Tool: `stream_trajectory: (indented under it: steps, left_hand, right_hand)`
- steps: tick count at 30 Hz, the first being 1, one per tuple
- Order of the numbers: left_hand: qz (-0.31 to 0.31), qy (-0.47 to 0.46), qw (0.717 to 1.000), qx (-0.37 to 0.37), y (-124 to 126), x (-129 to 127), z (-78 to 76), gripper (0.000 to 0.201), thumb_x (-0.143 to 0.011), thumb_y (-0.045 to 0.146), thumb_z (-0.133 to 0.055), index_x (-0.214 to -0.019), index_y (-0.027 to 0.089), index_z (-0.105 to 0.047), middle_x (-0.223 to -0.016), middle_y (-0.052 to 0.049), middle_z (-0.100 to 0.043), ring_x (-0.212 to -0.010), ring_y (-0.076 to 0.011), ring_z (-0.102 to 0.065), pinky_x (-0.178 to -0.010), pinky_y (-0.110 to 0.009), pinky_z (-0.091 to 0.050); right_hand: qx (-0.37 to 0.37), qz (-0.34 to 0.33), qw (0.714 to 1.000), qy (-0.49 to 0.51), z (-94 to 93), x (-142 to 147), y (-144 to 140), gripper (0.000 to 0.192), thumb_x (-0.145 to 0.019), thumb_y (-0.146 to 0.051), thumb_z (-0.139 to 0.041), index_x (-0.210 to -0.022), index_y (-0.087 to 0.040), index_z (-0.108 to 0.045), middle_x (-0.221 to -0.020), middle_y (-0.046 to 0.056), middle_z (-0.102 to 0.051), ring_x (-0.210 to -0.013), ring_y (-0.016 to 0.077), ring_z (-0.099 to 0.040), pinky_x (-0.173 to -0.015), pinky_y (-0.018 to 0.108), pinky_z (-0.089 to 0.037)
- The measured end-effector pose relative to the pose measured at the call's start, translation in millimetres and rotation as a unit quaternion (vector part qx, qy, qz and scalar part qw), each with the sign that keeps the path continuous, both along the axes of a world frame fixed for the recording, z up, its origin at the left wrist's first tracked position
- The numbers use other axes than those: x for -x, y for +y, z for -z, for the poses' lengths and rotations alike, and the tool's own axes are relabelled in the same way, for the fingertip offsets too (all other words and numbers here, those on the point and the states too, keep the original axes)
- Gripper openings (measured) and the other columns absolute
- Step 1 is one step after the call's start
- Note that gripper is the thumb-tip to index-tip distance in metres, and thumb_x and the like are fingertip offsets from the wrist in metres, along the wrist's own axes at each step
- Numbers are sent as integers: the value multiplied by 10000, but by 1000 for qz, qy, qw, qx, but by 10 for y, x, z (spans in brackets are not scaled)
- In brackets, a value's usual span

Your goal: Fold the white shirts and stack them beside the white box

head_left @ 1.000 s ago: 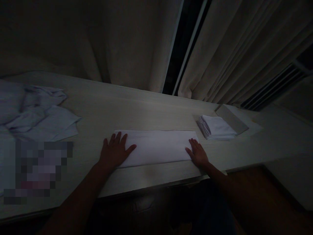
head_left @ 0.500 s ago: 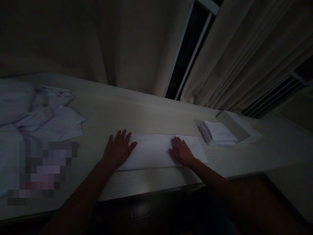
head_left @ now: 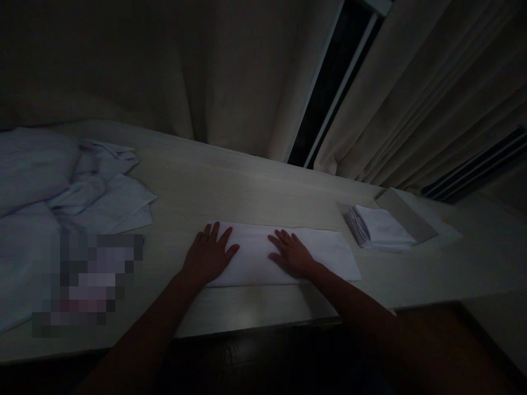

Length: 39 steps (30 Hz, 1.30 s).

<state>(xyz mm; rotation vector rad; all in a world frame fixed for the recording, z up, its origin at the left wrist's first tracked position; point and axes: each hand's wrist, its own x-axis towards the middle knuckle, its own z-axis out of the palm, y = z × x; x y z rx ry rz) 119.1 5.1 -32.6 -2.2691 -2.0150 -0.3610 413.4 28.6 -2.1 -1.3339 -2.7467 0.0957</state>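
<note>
Slid inward along the folded white cloth (head_left: 284, 253) since a second ago: right hand (head_left: 291, 254), then at the cloth's right end, now near its middle and close to the left hand (head_left: 208, 257). Left hand unchanged, planted on the cloth's left end.

Head view: both hands flat, fingers spread, palms pressed down on the cloth, nothing grasped in either. Cloth folded into a long narrow strip, lying along the near edge of the pale wooden counter (head_left: 247, 192), right end bare beyond the right hand. Well apart to the right, a small stack of folded white cloths (head_left: 381, 227), leaning against a flat grey box (head_left: 405, 215) just behind it. Far left on the counter, a rumpled heap of white linen (head_left: 69, 186), unfolded and overlapping. Behind the counter, beige curtains (head_left: 411, 93) parted over a dark strip of window (head_left: 333, 82). Dim light throughout; finer detail of the fabric not discernible.
</note>
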Motion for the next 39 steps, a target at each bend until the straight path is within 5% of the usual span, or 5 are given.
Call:
stream_trajectory:
  steps: [7, 11, 25, 33, 39]
  left_hand:
    - [-11, -11, 1000, 20, 43, 32, -28, 739, -884, 677, -299, -1467, 235, -408, -1587, -111, -296, -1452, -349, -254, -1162, -501, -178]
    - [-3, -14, 999, 31, 142, 93, -19, 795, -831, 746, -343, -1452, 256, -423, -1586, -114, -290, -1446, -362, -260, -1157, -498, -197]
    - [-60, 19, 998, -22, 153, 93, 56, 831, -846, 744, -281, -1466, 204, -402, -1569, -150, -305, -1460, -388, -187, -1142, -575, -169]
    - [-74, 28, 997, -9, 204, 142, 118, 956, -843, 748, -230, -1494, 52, -301, -1563, -198, -308, -1447, -358, -239, -1144, -545, -202]
    - [-54, 33, 998, -4, 210, 225, 134, 937, -844, 740, -250, -1495, 69, -308, -1563, -179, -320, -1450, -329, -254, -1153, -500, -214]
  right_hand:
    - [22, 162, 987, 8, 182, -1410, 248, 722, -969, -662, -188, -1549, -234, -238, -1603, 63, -223, -1480, 242, -179, -1187, 479, -213]
    - [2, 208, 978, 13, 338, -1847, 311, 756, -965, -668, -179, -1549, -191, -236, -1598, 91, -233, -1481, 253, -174, -1191, 490, -192]
    - [-31, 241, 970, 15, 482, -1942, 373, 754, -968, -657, -174, -1543, -176, -257, -1598, 84, -249, -1485, 246, -161, -1197, 458, -189]
    - [-37, 241, 970, 16, 443, -1911, 350, 758, -964, -665, -163, -1540, -184, -262, -1587, 95, -277, -1480, 255, -186, -1180, 482, -218]
    - [-45, 238, 970, 18, 436, -1903, 336, 784, -958, -673, -131, -1531, -161, -285, -1582, 106, -285, -1478, 262, -188, -1181, 480, -210]
